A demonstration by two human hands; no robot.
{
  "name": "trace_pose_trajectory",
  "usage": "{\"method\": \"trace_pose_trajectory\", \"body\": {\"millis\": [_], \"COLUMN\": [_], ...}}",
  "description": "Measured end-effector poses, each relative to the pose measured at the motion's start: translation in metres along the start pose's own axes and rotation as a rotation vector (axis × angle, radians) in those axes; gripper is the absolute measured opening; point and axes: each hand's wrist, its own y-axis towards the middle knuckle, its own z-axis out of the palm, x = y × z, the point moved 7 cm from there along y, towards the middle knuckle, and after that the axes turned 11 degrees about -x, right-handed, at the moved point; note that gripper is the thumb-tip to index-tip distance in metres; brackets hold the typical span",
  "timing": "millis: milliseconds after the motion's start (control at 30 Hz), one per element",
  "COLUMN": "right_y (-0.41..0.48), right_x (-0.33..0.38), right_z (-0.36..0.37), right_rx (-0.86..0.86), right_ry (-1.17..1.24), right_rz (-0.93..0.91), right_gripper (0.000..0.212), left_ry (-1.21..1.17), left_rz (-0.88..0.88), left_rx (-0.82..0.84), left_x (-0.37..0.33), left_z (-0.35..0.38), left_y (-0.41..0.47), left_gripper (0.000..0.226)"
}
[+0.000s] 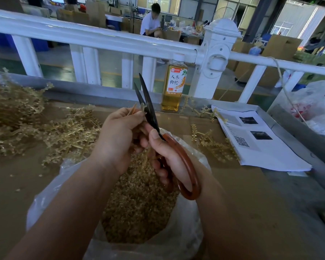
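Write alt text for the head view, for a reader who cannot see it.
The right hand holds red-handled scissors, blades open, at a tan plastic strip pinched in the left hand, above a clear bag of clipped bits. More tan strips lie on the table, with a bottle by the rail and papers at right.

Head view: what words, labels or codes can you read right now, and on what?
"人参枸杞": on the label of the drink bottle.
Small red logo and lower print on that label: too small to read.
Printed sheets: a QR code shows; the text is blurred.
Red print on the plastic bag: unreadable.
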Motion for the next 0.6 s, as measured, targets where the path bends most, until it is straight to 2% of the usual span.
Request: {"method": "trace_pose_trajectory", "body": {"millis": [133,300,600], "right_y": [-0.0030,0.0018,0.0005], "right_x": [0.0008,-0.0027,-0.0020], "right_z": [0.0006,0.0025,0.0001], "right_rx": [0.023,0.041,0.023], "right_ry": [0.082,0.079,0.007], "right_rz": [-0.092,-0.150,-0.094], "right_gripper": [0.035,0.038,0.039], "left_ry": [-0.007,0.007,0.035], "left_rz": [0.000,-0.001,-0.003], "left_rx": [0.009,0.012,0.005], "left_x": [-0.0006,-0.0018,-0.0017], "left_z": [0.0015,0.0010,-0.0001], "left_y": [-0.0020,-0.0029,-0.0018], "left_gripper": [0.024,0.025,0.024]}}
